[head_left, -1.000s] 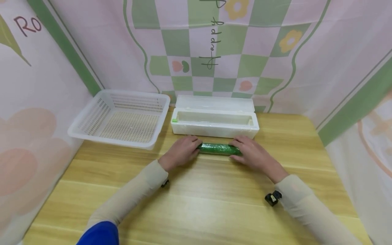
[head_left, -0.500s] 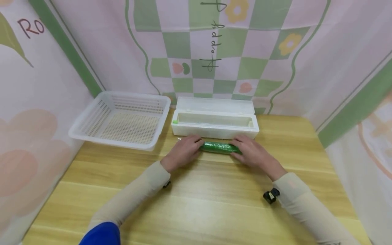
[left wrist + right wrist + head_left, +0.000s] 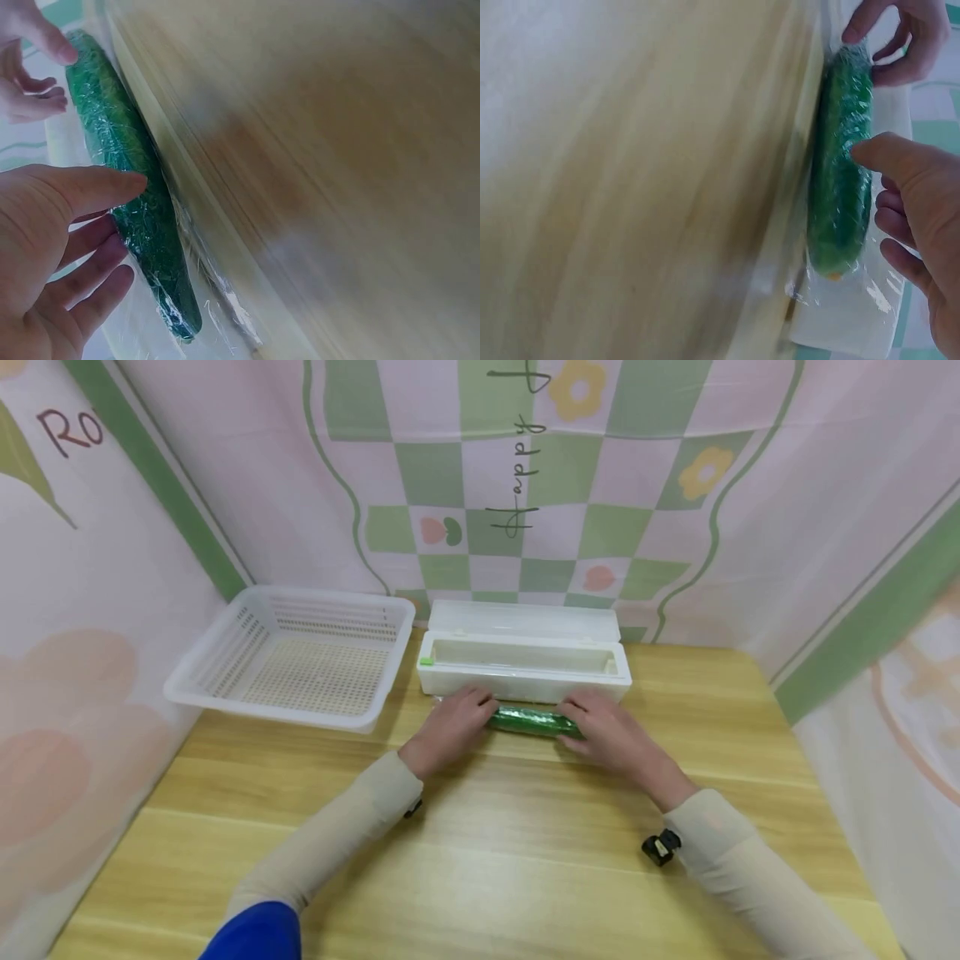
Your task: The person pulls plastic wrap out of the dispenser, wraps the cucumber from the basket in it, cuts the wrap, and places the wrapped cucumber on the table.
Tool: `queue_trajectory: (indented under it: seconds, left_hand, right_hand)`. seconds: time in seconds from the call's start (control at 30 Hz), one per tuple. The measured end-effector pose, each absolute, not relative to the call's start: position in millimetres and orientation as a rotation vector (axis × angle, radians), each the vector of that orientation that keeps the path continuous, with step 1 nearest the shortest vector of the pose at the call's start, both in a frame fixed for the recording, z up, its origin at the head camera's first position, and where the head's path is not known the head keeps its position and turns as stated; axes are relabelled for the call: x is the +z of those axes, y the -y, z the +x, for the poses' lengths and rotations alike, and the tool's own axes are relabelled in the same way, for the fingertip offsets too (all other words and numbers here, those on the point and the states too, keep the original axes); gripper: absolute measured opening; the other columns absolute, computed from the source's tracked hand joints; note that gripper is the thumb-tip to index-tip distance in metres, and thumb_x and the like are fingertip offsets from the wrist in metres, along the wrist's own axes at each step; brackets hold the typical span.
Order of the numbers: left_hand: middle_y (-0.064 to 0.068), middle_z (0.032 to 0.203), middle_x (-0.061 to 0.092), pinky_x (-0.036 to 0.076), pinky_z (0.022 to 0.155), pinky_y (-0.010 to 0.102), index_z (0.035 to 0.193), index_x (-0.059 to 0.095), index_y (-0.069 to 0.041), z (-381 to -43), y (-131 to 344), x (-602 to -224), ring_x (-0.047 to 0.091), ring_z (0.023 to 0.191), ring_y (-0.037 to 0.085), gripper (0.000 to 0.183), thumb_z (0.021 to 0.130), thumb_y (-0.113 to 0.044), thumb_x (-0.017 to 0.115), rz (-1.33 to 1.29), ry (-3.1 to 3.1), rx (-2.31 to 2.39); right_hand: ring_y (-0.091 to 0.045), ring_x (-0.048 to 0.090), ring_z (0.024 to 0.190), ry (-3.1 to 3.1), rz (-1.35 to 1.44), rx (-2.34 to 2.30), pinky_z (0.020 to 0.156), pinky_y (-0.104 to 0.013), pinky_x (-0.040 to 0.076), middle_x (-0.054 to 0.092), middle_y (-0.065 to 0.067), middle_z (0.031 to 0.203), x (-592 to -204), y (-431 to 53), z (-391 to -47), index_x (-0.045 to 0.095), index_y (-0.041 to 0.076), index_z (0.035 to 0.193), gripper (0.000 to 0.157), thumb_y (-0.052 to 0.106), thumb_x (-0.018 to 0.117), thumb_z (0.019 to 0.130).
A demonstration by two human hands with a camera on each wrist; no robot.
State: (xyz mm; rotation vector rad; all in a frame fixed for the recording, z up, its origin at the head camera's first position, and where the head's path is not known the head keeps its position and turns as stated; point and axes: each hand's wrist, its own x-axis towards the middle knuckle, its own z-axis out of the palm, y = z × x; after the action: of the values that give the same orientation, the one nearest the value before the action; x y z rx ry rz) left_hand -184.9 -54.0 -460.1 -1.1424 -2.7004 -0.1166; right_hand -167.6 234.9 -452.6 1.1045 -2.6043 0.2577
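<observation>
Green and wrapped, the cucumber is lying along the white box's near side; our left hand and right hand are pinching it toward its ends between thumbs and fingers. We may be risking creases or gaps if uneven rolling is bunching the loose film.

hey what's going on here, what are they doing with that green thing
A person has both hands on a cucumber lying at the front of a long white box. The left hand and right hand each hold it between thumb and fingers. Clear film covers the cucumber, with loose film showing past its ends. The white box stands with its lid open, and a white basket sits to its left.
</observation>
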Motion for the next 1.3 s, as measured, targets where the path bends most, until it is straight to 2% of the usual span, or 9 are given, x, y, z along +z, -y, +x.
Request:
queue_trajectory:
  seconds: [0.27,0.53,1.1,1.3]
  left_hand:
    - [0.013,0.125,0.07,0.056,0.108,0.038,0.127,0.067,-0.003,-187.8,49.2,-458.6,0.063,0.119,0.029,0.034,0.095,-0.008,0.077,-1.107,2.726,-0.155]
    - [0.013,0.125,0.069,0.058,0.103,0.037,0.13,0.065,-0.005,-191.6,47.5,-462.9,0.063,0.118,0.029,0.037,0.095,0.0,0.072,-1.082,2.713,-0.123]
    - [0.014,0.13,0.069,0.056,0.109,0.036,0.132,0.064,-0.004,-190.8,50.9,-459.1,0.063,0.123,0.03,0.037,0.097,0.008,0.066,-1.117,2.692,-0.108]
    - [0.014,0.135,0.067,0.053,0.114,0.037,0.134,0.064,-0.003,-191.2,50.4,-459.5,0.061,0.128,0.031,0.036,0.099,0.007,0.064,-1.116,2.714,-0.101]
  right_hand:
    - [-0.034,0.066,0.11,2.642,1.07,0.257,0.098,-0.05,0.059,0.069,-0.018,0.117,-458.6,-232.6,-173.0,0.071,-0.003,0.117,0.045,0.019,0.092,0.083]
    - [-0.039,0.065,0.116,2.629,1.08,0.229,0.103,-0.053,0.057,0.068,-0.021,0.123,-461.8,-230.6,-177.4,0.068,-0.003,0.12,0.049,0.012,0.092,0.08]
    - [-0.036,0.07,0.115,2.743,1.054,0.264,0.103,-0.052,0.059,0.073,-0.017,0.12,-451.1,-230.4,-180.9,0.07,0.0,0.118,0.044,0.01,0.091,0.081]
    - [-0.037,0.07,0.116,2.686,1.079,0.206,0.104,-0.052,0.059,0.073,-0.019,0.123,-454.6,-230.8,-182.2,0.07,-0.002,0.121,0.047,0.013,0.092,0.081]
